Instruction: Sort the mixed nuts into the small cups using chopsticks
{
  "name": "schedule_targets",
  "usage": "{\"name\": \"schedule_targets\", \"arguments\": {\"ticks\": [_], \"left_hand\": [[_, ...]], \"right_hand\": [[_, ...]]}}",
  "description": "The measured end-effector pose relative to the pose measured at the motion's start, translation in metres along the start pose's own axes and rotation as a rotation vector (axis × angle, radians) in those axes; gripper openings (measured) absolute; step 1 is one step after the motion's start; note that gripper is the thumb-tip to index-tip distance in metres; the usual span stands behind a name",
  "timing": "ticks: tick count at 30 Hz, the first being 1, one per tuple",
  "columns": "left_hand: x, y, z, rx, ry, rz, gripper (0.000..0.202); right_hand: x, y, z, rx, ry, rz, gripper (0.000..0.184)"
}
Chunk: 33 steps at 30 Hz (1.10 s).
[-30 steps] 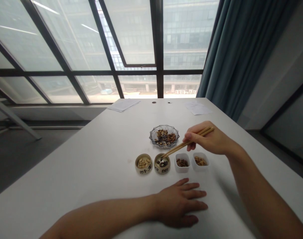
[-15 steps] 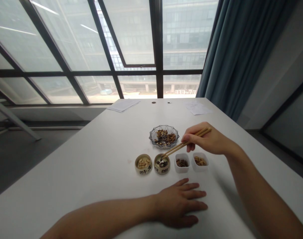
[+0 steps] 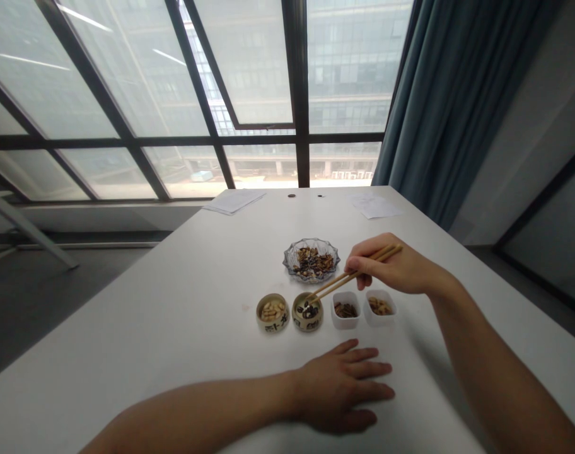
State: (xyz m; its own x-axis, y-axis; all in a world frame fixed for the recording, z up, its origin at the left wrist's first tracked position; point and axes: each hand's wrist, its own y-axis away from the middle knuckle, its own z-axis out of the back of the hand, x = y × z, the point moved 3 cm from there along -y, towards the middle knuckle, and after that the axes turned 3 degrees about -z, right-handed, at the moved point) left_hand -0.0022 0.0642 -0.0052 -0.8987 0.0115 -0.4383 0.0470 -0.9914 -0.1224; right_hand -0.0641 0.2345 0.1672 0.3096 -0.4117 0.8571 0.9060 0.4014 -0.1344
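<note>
My right hand [image 3: 386,261] is closed around a pair of wooden chopsticks [image 3: 351,272]. Their tips reach over the round ceramic bowl [image 3: 307,325] that holds several dark seeds [image 3: 310,311]; I see nothing pinched between the tips. To its left is a matching bowl [image 3: 274,326] with pale peanuts [image 3: 272,309]. Right of the bowls stand two white plastic tubs, one [image 3: 345,323] with long brown seeds and the other [image 3: 381,320] with yellowish-brown pieces. My left hand [image 3: 342,388] lies flat on the table in front of them, fingers spread, holding nothing.
A scalloped glass dish [image 3: 290,270] with a mixed heap of seeds and nuts sits behind the bowls. Paper sheets [image 3: 235,200] lie at the far left of the white table [image 3: 197,302], more paper [image 3: 375,205] at the far right. Windows and a blue curtain [image 3: 434,113] stand beyond.
The chopstick tips have parted slightly above the bowl, and the dark seed that was at them now lies among the others. My left hand has stayed in place.
</note>
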Motion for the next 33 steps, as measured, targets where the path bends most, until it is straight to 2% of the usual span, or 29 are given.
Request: {"name": "schedule_targets", "arguments": {"ticks": [3,6,11,14,16,23,27,33], "left_hand": [[-0.001,0.0,0.002,0.004,-0.004,0.001,0.05],[-0.001,0.0,0.003,0.003,-0.008,-0.002,0.05],[0.0,0.0,0.002,0.0,-0.003,-0.005,0.05],[0.001,0.001,0.0,-0.006,0.003,-0.006,0.05],[0.001,0.001,0.0,-0.01,0.004,-0.005,0.05],[0.001,0.001,-0.001,-0.005,-0.001,-0.005,0.05],[0.001,0.001,-0.001,-0.004,0.0,0.0,0.05],[0.002,0.001,-0.003,-0.008,-0.011,-0.006,0.05]], "right_hand": [[0.0,0.0,0.001,-0.019,0.001,0.01,0.028],[0.001,-0.001,0.004,-0.097,-0.007,0.054,0.029],[-0.004,-0.006,0.01,-0.336,-0.084,0.151,0.034],[-0.016,-0.013,0.013,-0.483,-0.089,0.156,0.038],[-0.028,-0.019,0.015,-0.533,-0.078,0.142,0.042],[-0.064,-0.038,0.011,-0.523,-0.065,0.036,0.053],[-0.071,-0.043,-0.002,-0.471,-0.037,0.013,0.051],[-0.081,-0.051,-0.025,-0.461,-0.014,-0.017,0.049]]}}
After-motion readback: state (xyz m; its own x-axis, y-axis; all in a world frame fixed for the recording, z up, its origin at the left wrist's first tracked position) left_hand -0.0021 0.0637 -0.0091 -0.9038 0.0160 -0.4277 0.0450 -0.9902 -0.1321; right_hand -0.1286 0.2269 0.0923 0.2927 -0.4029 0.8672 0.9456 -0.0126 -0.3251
